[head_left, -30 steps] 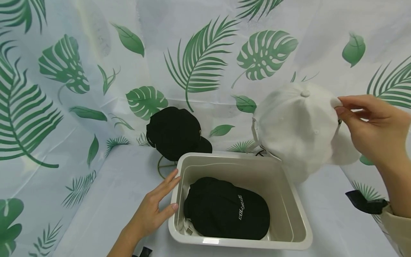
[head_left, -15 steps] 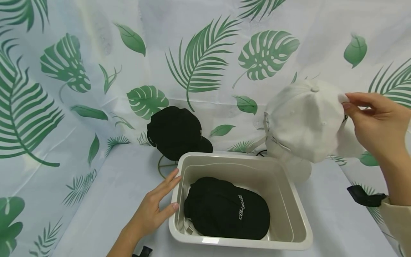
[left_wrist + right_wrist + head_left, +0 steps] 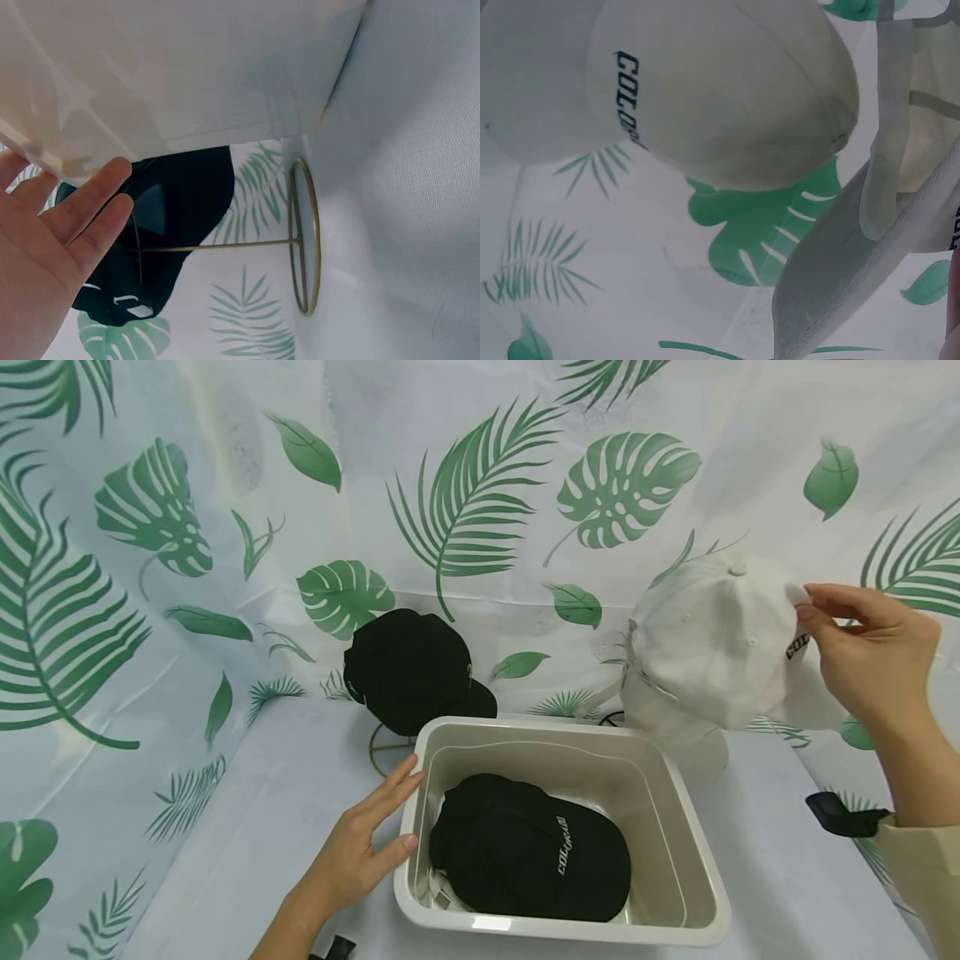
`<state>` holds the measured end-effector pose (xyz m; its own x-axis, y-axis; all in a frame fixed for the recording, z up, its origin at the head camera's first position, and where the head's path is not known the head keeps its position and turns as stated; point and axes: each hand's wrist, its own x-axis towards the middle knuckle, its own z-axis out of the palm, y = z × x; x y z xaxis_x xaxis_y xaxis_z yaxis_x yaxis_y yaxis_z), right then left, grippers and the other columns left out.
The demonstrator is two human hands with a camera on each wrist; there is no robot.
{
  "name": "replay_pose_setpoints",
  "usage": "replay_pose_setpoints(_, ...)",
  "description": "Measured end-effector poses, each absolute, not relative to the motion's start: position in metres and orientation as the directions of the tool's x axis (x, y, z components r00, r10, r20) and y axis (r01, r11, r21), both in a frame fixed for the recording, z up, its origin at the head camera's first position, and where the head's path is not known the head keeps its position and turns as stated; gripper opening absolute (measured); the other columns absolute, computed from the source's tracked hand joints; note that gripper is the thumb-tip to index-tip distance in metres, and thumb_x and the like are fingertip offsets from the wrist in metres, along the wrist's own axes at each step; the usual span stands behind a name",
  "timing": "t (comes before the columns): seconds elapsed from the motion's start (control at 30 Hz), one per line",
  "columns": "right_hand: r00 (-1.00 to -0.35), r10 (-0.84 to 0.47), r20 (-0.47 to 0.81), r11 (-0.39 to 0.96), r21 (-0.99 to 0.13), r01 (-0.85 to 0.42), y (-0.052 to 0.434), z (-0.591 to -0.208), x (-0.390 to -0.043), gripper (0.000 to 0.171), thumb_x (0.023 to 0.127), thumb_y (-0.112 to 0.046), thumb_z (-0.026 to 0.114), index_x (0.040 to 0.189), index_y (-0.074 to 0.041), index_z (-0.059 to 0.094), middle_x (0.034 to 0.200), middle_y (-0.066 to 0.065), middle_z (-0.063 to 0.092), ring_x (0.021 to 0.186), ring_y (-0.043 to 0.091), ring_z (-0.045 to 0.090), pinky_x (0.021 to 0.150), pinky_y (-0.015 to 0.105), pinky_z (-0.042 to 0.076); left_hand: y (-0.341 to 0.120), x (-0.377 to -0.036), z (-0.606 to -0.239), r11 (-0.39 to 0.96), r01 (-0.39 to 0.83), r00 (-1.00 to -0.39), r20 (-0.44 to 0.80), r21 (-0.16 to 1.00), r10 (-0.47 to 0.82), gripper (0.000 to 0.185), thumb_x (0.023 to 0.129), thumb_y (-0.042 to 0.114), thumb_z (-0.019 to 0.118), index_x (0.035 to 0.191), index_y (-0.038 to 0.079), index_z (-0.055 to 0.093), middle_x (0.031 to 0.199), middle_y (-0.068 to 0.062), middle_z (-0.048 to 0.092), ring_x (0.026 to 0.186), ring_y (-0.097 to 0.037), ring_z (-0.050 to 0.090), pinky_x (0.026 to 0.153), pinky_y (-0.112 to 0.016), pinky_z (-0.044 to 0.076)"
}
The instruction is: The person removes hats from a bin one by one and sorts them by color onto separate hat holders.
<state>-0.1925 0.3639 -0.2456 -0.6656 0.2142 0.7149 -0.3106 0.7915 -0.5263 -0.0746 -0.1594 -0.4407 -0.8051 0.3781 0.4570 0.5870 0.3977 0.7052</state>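
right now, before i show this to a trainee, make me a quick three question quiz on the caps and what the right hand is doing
1. Open: What is the right hand pinching?
2. True or false: The black baseball cap with white lettering lies inside the plastic bin.
3. Multiple choice: What holds up the black baseball cap beyond the bin?
a) a wall hook
b) a brass-coloured wire stand
c) a wooden box

Key:
1. A white baseball cap.
2. True.
3. b
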Motion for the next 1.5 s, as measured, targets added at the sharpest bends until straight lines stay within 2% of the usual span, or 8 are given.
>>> replay_pose_setpoints(0.27,-0.703,0.284,0.652,0.767,-0.594,-0.242,0.369,-0.256,-0.199,0.026,0.097,-0.002,0.07,0.122,0.001,0.077,0.09,-0.038,0.059,0.087,-0.013,0.058,0.075,0.001,0.043,-0.159,-0.075,-0.441,0.401,0.582,-0.809,0.451,0.708,0.377,0.065,0.094,0.014,0.065,0.158,0.012,0.049,0.17,-0.002,0.033,0.151,-0.027,0.041,0.118,-0.041,0.039)
replay_pose_setpoints(0.47,-0.729,0.312,0.609,0.76,-0.621,-0.193,0.372,-0.266,-0.202,0.027,0.097,-0.003,0.069,0.124,0.001,0.076,0.089,-0.038,0.058,0.087,-0.013,0.056,0.074,0.0,0.041,-0.161,-0.075,-0.442,0.4,0.562,-0.82,0.421,0.724,0.388,0.067,0.094,0.014,0.066,0.158,0.012,0.047,0.171,-0.002,0.031,0.152,-0.026,0.038,0.121,-0.035,0.034)
replay_pose_setpoints(0.63,-0.724,0.309,0.616,0.749,-0.627,-0.214,0.375,-0.273,-0.204,0.026,0.095,-0.001,0.071,0.12,0.002,0.077,0.087,-0.038,0.059,0.085,-0.013,0.057,0.073,-0.001,0.042,-0.161,-0.075,-0.442,0.408,0.568,-0.817,0.428,0.715,0.387,0.067,0.094,0.014,0.066,0.158,0.012,0.047,0.17,-0.002,0.031,0.152,-0.026,0.039,0.12,-0.038,0.036)
replay_pose_setpoints(0.87,-0.737,0.313,0.599,0.736,-0.643,-0.211,0.377,-0.282,-0.203,0.024,0.095,-0.003,0.073,0.118,0.002,0.078,0.085,-0.039,0.06,0.085,-0.013,0.058,0.074,0.001,0.043,-0.161,-0.075,-0.443,0.395,0.568,-0.816,0.43,0.722,0.388,0.067,0.094,0.014,0.066,0.159,0.013,0.047,0.171,-0.002,0.031,0.152,-0.027,0.038,0.12,-0.033,0.034)
replay_pose_setpoints(1.13,-0.717,0.294,0.632,0.733,-0.631,-0.256,0.378,-0.293,-0.203,0.023,0.092,0.0,0.074,0.114,0.005,0.078,0.084,-0.04,0.06,0.083,-0.013,0.058,0.075,0.002,0.044,-0.16,-0.075,-0.442,0.399,0.565,-0.817,0.424,0.722,0.39,0.068,0.094,0.013,0.066,0.159,0.012,0.046,0.171,-0.003,0.031,0.152,-0.027,0.038,0.12,-0.034,0.034)
replay_pose_setpoints(1.5,-0.727,0.294,0.62,0.731,-0.636,-0.248,0.378,-0.307,-0.199,0.022,0.093,-0.001,0.074,0.113,0.006,0.078,0.084,-0.041,0.06,0.082,-0.014,0.059,0.074,0.002,0.044,-0.16,-0.075,-0.441,0.402,0.555,-0.823,0.411,0.728,0.391,0.069,0.094,0.012,0.066,0.159,0.014,0.046,0.171,-0.002,0.03,0.153,-0.025,0.037,0.121,-0.034,0.033)
